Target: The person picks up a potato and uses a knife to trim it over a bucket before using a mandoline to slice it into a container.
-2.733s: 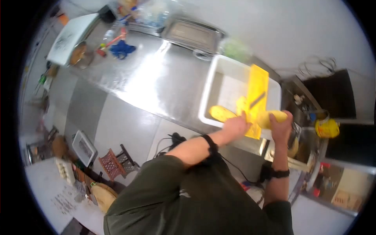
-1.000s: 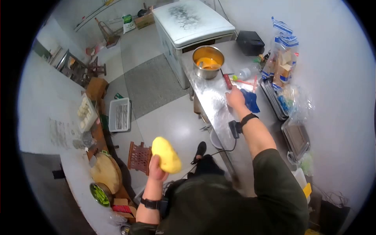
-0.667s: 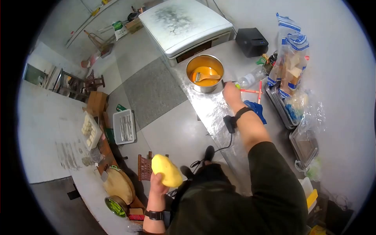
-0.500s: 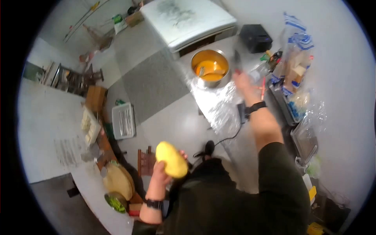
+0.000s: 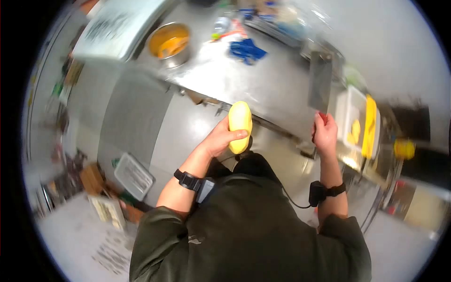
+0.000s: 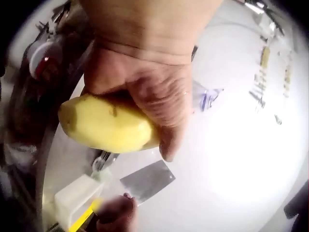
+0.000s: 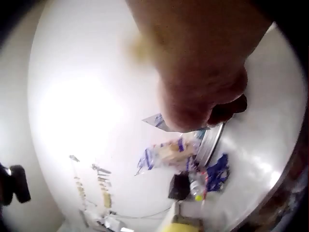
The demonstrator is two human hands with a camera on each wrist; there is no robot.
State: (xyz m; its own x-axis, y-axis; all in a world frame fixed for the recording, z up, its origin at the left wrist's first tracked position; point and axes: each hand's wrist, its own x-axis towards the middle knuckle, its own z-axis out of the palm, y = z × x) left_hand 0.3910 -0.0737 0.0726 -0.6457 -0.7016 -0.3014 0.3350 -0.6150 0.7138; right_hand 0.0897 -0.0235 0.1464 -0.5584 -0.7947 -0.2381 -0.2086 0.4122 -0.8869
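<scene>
My left hand grips a large peeled potato, held in front of the body below the counter's edge. The left wrist view shows the potato across the palm, thumb along one end. My right hand holds a cleaver by its handle, the broad blade pointing away over the counter. In the right wrist view the fist hides most of the cleaver. Right of it stands a white bin, with a yellow slicer laid across it and yellow potato pieces inside.
On the steel counter lie a blue cloth and a plastic bottle. A steel pot of orange liquid stands at its left end, beside a white chest. A grey tray sits on the floor.
My right hand picked up the cleaver beside the pot and brought it right, towards the bin. The view has turned right; the potato stays in my left hand.
</scene>
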